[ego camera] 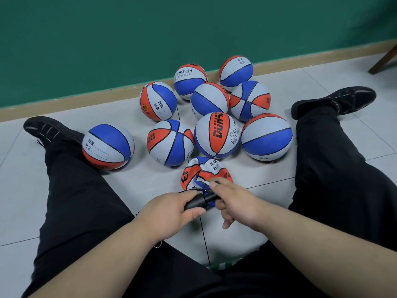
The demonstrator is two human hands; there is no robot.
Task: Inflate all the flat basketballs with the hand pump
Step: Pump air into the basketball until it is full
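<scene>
Head view: the flat basketball (206, 172) is seen crumpled on the floor (139, 186) at 12 o'clock of the hands. The hand pump (197, 201) is held by the closed grip of the left hand (171, 211) at its barrel and of the right hand (236, 203) at its front end. The ball is judged limp and light, best pinned beside its hidden valve.

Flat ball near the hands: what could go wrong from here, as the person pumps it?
1. The flat ball is crumpled and loose on the floor; if it shifts, the pump tip could slip out or bend. The valve is hidden.
2. The right hand pinches the pump's front end near the left hand; its fingers might get nipped in a stroke.
3. Round balls lie just behind; a nudge may send them rolling.
</scene>
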